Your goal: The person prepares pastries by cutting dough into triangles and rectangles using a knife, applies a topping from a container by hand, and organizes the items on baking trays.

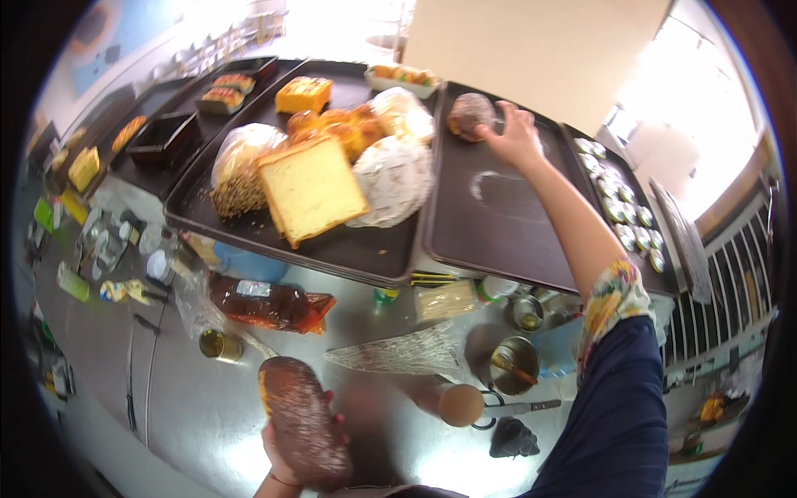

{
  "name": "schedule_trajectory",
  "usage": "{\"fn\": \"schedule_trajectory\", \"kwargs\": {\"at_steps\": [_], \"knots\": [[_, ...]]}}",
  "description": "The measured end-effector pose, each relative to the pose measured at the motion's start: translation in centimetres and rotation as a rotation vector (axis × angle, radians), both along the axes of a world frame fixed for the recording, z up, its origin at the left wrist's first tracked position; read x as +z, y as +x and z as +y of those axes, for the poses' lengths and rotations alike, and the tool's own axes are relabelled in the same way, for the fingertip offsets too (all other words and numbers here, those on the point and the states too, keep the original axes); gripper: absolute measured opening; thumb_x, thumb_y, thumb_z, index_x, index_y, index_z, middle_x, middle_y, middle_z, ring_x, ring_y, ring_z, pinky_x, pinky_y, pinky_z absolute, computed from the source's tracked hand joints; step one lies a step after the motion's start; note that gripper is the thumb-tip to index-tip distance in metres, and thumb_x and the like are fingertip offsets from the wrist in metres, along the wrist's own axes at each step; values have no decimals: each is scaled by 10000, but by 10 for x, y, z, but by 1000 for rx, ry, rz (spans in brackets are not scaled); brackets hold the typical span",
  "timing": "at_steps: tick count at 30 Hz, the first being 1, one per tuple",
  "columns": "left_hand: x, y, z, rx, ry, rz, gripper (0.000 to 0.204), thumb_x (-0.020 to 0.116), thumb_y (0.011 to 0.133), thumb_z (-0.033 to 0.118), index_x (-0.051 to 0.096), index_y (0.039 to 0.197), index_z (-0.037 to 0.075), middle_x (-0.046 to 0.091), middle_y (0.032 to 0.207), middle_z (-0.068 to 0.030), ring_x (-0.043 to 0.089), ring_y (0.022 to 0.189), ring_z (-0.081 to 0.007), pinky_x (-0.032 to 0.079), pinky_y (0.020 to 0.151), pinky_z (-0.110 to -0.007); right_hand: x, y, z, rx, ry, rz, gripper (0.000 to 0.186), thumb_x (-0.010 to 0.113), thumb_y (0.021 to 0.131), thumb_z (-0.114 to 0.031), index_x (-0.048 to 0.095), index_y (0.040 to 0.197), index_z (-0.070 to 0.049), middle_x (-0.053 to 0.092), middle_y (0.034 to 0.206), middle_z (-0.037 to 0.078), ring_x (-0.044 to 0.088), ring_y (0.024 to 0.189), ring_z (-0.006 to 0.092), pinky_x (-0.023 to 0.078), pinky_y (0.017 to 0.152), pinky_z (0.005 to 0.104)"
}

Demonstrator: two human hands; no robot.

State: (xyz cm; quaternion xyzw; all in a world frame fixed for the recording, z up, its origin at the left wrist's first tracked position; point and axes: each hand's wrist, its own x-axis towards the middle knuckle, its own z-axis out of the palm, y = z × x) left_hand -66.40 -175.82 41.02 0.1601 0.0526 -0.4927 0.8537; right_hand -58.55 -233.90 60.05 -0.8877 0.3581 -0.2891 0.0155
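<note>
Up near the far left corner of a dark tray [515,236] sits a round brown loaf [468,116], pale dusting across its top, and it's right at the right hand [516,137]! That hand comes in from the loaf's right, thumb and fingers spread apart, their tips at its near right side; whether they actually press on the crust, I can't tell. No clear long axis on this one, so what counts is the side: loaf to the left of the fingers, right hand by far the nearer.

Down at the near edge, well apart, the left hand [272,448] is wrapped around a long dark-brown loaf [303,419], fingers curling up its right side. Here the long axis is plain: it runs away from the body, far end leaning left, held over the steel bench [195,415].

Further out, a pale floury smear [488,187] marks the tray, just nearer the body than the round loaf. Left of it, another tray [332,259] carries a square yellow slab of bread [312,189] and a white-dusted round [394,180]; a long-bladed knife [533,407] lies on the bench.
</note>
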Motion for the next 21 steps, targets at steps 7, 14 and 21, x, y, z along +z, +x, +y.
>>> {"fn": "schedule_trajectory", "kwargs": {"at_steps": [7, 14, 21], "knots": [[-133, 18, 141, 440, 26, 389, 715, 409, 942, 607, 415, 1489, 147, 492, 1447, -172, 539, 1240, -398, 433, 1005, -629, -59, 149, -78, 36, 6, 497, 964, 617, 762, -706, 310, 1540, -227, 277, 1603, 95, 240, 1474, 315, 210, 1188, 519], [-115, 5, 199, 362, 27, 422, 705, 442, 949, 538, 371, 1507, 114, 473, 1463, -181, 498, 1295, -388, 392, 1074, -597, -35, 28, -126, 60, 994, -507, 684, 663, 856, -473, 467, 1420, -140, 450, 1472, 114, 448, 1316, 308, 406, 1067, 474], [-72, -37, 306, 469, -87, 246, 667, 411, 968, 542, 409, 1477, 112, 487, 1442, -176, 516, 1267, -391, 415, 1040, -594, 53, -117, 66, 373, 1450, -1054, 579, 692, 880, -323, 517, 1373, -74, 538, 1387, 136, 559, 1219, 318, 515, 995, 460]]}}
